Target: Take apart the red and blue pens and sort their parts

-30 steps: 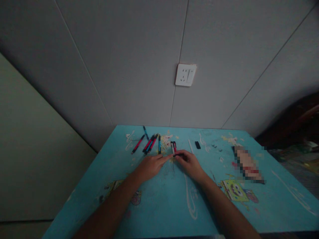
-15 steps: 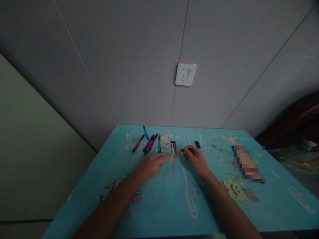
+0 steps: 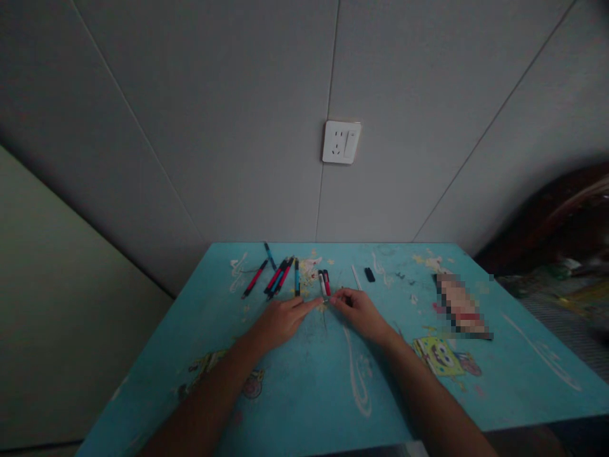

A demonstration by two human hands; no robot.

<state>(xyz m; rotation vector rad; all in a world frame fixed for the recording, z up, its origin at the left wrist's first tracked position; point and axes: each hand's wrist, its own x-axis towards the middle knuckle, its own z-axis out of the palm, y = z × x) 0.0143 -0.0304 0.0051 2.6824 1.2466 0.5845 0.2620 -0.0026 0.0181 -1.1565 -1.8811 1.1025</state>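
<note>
My left hand (image 3: 285, 318) lies low over the blue table with its fingers stretched out. Its index fingertip reaches the near ends of a white pen (image 3: 322, 285) and a red pen (image 3: 327, 281), which lie side by side with dark far ends. From the other side my right hand (image 3: 360, 312) comes in, fingers curled and pressed together, its fingertips close to the same pen ends. Whatever those fingers hold is too small and dark to make out. Beyond it lie a thin white stick (image 3: 356, 277) and a small black block-like piece (image 3: 370, 274).
Left of the hands are a heap of red and blue pens (image 3: 280, 277), a lone red-and-black pen (image 3: 255, 279) and blue pens (image 3: 297, 279). A pixelated flat item (image 3: 462, 306) lies on the right of the cartoon-printed table (image 3: 304, 393). A wall with a socket (image 3: 341, 143) stands behind.
My right hand has moved left, bringing its fingertips from beside the pens to their near ends. My left hand stays by the pens. The whole view has shifted slightly.
</note>
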